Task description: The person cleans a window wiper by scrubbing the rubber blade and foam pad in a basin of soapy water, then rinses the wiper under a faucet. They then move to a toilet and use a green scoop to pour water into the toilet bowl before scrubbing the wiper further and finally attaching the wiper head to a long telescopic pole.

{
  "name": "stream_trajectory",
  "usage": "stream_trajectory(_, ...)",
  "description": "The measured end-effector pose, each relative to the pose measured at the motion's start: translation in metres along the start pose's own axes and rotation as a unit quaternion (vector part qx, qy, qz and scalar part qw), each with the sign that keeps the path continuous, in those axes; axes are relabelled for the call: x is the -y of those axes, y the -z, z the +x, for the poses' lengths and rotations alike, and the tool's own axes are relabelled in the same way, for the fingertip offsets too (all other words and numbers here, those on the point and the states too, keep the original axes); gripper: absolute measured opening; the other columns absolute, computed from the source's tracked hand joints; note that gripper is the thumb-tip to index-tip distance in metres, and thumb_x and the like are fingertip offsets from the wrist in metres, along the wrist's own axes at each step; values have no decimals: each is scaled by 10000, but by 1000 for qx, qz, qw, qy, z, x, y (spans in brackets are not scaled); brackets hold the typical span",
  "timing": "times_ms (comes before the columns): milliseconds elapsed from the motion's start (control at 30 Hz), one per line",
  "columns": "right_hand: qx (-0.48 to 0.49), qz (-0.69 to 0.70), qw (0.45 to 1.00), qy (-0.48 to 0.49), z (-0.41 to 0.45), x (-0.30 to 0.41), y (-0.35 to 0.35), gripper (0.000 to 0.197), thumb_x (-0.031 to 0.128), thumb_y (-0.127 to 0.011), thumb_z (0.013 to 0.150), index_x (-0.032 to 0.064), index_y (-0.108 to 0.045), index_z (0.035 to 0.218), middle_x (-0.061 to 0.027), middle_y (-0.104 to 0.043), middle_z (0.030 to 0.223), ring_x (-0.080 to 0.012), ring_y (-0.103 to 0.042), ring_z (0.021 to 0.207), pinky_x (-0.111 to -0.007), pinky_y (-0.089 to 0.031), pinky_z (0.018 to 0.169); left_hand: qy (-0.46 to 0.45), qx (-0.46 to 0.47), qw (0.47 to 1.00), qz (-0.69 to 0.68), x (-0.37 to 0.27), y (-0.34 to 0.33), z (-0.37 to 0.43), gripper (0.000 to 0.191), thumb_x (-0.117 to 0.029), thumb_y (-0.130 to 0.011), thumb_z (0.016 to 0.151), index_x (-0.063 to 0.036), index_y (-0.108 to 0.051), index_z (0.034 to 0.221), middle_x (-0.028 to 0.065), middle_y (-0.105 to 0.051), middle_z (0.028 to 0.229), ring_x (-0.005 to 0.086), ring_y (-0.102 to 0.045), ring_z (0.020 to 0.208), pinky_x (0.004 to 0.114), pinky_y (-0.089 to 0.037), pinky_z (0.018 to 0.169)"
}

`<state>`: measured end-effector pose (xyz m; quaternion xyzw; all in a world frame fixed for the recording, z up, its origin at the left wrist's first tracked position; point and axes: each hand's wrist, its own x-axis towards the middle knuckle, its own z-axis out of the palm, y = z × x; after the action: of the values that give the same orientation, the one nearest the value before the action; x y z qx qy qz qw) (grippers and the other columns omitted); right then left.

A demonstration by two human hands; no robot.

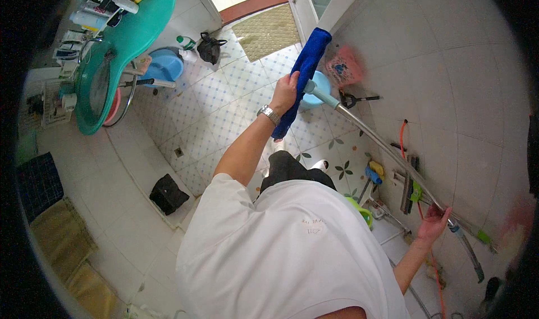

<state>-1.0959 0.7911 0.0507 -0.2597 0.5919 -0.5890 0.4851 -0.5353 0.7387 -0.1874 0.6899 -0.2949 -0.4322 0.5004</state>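
Observation:
A flat mop is raised off the floor across the front of my body. Its head is covered by a deep blue cloth pad [306,62], and my left hand [285,92], with a metal watch [269,113] on the wrist, grips the pad near its middle. A pale blue-green joint [322,94] links the head to a shiny metal pole [379,140]. Down at the right, my right hand [433,224] is closed around the lower part of the pole. The grip end [471,251] sticks out past that hand.
A green glass washbasin counter [143,20] with bottles stands at the left, above a blue basin [164,66]. A light blue bucket [318,87] sits behind the mop head. Cleaning tools [410,188] hang along the right wall. A beige mat [267,33] lies by the doorway.

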Motion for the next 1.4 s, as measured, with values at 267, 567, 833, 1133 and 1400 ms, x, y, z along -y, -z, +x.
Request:
stream_trajectory(267,38,12,998,-42,-13,-3,-42,331,358,-563,960,39,-635,1005,-132,-683,1018,-266,-669,914,-393,-576,792,66,31,987,-146,-18,50,4,384,-350,-520,976,-12,-603,1137,34,-642,919,103,-581,801,264,-471,722)
stream_trajectory(567,237,-44,970,-30,-26,-12,-102,305,337,-528,960,49,-610,1014,-141,-645,1103,-257,-647,981,-371,-583,794,27,-7,975,-223,-36,121,70,560,-443,-637,894,-60,-504,1281,53,-623,893,139,-620,736,277,-506,641)
stream_trajectory(833,398,-36,883,-248,-48,-47,-189,465,357,-475,990,26,-492,1317,-228,-556,1288,-344,-580,1162,-452,-583,866,-35,-374,916,141,0,214,26,468,-434,-700,796,-16,-611,987,201,-679,866,391,-646,839,433,-501,743)
stream_trajectory(1133,533,-100,731,-415,-51,-71,-258,750,553,-564,895,74,-352,1432,-190,-506,1361,-370,-531,1212,-514,-505,928,8,-572,808,141,-25,355,-87,359,-310,-660,836,33,-626,939,230,-683,847,379,-672,802,448,-513,710)
stream_trajectory(1400,701,-285,534,-377,-78,-7,-312,747,549,-577,876,-24,-480,1345,-176,-450,1411,-279,-379,1348,-419,-290,1110,26,-676,717,168,-82,399,-129,369,-324,-625,814,25,-628,936,285,-660,868,453,-638,877,501,-498,772)
